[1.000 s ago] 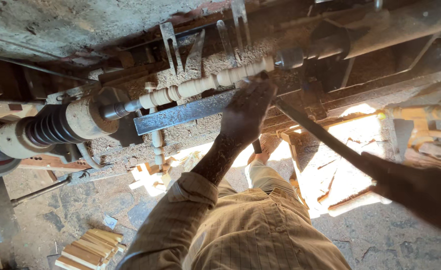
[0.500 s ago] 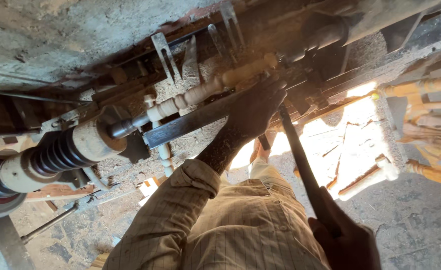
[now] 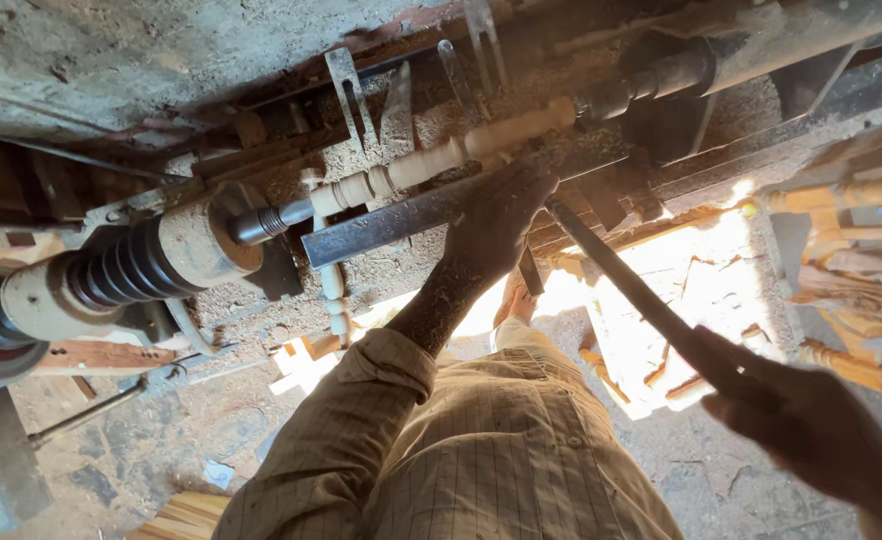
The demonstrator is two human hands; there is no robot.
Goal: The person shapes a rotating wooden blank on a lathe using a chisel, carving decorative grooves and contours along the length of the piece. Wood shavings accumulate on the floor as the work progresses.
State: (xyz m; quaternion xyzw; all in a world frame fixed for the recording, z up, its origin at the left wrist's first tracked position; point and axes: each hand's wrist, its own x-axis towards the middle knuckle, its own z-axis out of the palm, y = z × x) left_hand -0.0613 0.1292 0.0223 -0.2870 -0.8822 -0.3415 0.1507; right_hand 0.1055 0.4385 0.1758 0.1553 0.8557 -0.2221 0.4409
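While the pale turned spindle [image 3: 441,160] sits mounted on the lathe between the ribbed pulley head [image 3: 131,270] and the dark tailstock [image 3: 661,80], the long chisel [image 3: 631,290] reaches up to it across the flat steel tool rest [image 3: 381,225]. The left hand [image 3: 496,215] presses the blade there, fingers clamped on it; the right hand [image 3: 811,425] grips the handle. Good work likely means firm contact with the rest. Sawdust [image 3: 381,270] lies below
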